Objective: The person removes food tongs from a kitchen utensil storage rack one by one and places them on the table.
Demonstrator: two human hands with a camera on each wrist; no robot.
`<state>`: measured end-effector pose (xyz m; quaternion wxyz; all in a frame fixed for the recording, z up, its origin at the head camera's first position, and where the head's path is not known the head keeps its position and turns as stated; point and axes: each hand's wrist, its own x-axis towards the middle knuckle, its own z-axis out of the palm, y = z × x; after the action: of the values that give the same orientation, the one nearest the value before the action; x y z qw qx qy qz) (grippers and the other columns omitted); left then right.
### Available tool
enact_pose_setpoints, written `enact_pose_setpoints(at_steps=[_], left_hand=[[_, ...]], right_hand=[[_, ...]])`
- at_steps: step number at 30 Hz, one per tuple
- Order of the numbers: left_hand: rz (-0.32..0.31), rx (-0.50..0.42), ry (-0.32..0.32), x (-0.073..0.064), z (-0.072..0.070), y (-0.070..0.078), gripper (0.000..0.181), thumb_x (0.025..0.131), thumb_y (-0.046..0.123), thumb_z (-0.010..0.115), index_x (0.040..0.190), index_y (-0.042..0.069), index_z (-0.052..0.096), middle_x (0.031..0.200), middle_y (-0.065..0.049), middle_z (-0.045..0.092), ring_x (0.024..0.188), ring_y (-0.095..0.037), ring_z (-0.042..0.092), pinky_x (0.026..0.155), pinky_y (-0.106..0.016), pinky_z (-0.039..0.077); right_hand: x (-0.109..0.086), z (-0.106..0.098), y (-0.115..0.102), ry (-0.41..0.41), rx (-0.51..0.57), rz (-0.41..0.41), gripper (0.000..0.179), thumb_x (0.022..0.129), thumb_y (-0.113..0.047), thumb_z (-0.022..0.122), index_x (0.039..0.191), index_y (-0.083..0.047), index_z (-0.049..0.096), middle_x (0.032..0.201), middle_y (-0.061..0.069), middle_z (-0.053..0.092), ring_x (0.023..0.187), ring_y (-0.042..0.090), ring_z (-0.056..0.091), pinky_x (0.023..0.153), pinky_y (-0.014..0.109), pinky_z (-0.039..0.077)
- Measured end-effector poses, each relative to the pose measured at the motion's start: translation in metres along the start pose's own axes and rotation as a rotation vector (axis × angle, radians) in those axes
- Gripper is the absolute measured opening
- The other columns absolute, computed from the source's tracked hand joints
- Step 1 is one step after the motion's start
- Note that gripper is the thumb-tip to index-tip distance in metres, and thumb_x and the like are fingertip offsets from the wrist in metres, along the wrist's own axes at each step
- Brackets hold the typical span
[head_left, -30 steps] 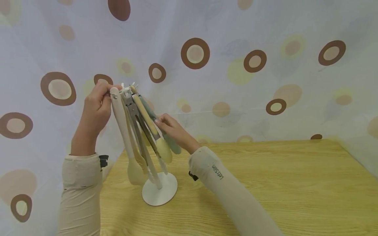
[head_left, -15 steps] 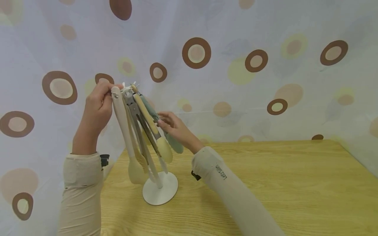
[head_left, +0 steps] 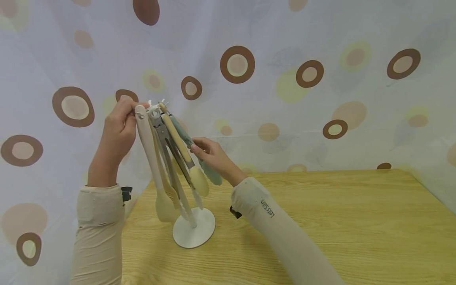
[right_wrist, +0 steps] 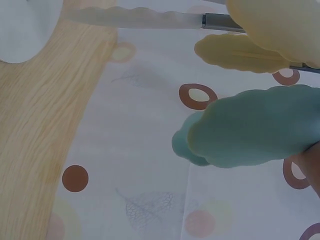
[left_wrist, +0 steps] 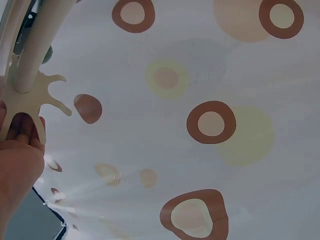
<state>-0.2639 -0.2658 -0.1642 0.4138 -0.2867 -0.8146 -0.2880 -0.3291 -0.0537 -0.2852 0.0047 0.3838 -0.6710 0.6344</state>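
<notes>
Up high, the left hand held on to the hooked top of a white stand. Its fingers were bent in behind the top, between the curvy hooks, as the left wrist view showed. The right hand was lower down, on the other side of the stand. It pinched the green tongs between its thumb and fingers, around the middle. The upper end of the green tongs was near the hooked top, and the lower end hung down past the hand, well above the table. I could not tell if they were hooked on or loose.

More kitchen tools hung all around the stand. The yellow tongs were just beside the green tongs. The white tongs hung lower, with their tips near the stand's round foot. On the left hand's side there was a cream tool with a wide end, and a slotted tool just beside it.

The stand's foot was on the wooden table, near its left side. The pole looked slanted from the head view. Both arms had light sleeves. Behind it all hung a pale cloth with brown, yellow and peach spots.
</notes>
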Motion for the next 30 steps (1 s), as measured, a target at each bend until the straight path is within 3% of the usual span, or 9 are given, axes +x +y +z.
enact_pose_setpoints(at_steps=[12, 20, 26, 30], left_hand=[[0.011, -0.002, -0.001, 0.0009, 0.0016, -0.0001, 0.022, 0.096, -0.006, 0.036, 0.095, -0.009, 0.058, 0.087, -0.011, 0.05, 0.087, -0.003, 0.043, 0.074, -0.02, 0.033], [0.014, 0.001, -0.005, 0.0004, 0.0011, -0.0011, 0.022, 0.097, -0.006, 0.036, 0.098, -0.009, 0.058, 0.087, -0.011, 0.05, 0.087, -0.004, 0.042, 0.075, -0.02, 0.033], [0.002, 0.0, -0.013, -0.0009, 0.0, -0.0003, 0.022, 0.097, -0.005, 0.037, 0.098, -0.009, 0.058, 0.087, -0.003, 0.049, 0.087, -0.003, 0.043, 0.075, -0.019, 0.033], [0.016, -0.002, -0.014, -0.0001, 0.0, -0.0005, 0.021, 0.097, -0.006, 0.037, 0.097, -0.009, 0.058, 0.087, -0.006, 0.05, 0.089, -0.003, 0.044, 0.076, -0.019, 0.034]], right_hand=[[0.0003, -0.0006, -0.0036, 0.039, -0.018, 0.002, 0.042, 0.103, -0.014, 0.043, 0.14, 0.005, 0.041, 0.132, 0.025, 0.051, 0.12, 0.036, 0.051, 0.099, 0.037, 0.044], [0.0019, -0.0001, -0.0059, 0.109, -0.017, 0.002, 0.038, 0.103, -0.013, 0.043, 0.137, 0.005, 0.045, 0.126, 0.023, 0.055, 0.117, 0.033, 0.054, 0.092, 0.039, 0.047], [0.0001, -0.0026, -0.0054, 0.157, -0.034, -0.002, 0.038, 0.102, -0.013, 0.045, 0.136, 0.004, 0.045, 0.125, 0.022, 0.055, 0.118, 0.032, 0.054, 0.091, 0.041, 0.047], [-0.0007, -0.0045, -0.0047, 0.187, -0.051, -0.015, 0.037, 0.101, -0.012, 0.047, 0.134, 0.005, 0.046, 0.125, 0.022, 0.055, 0.116, 0.032, 0.054, 0.092, 0.039, 0.047]])
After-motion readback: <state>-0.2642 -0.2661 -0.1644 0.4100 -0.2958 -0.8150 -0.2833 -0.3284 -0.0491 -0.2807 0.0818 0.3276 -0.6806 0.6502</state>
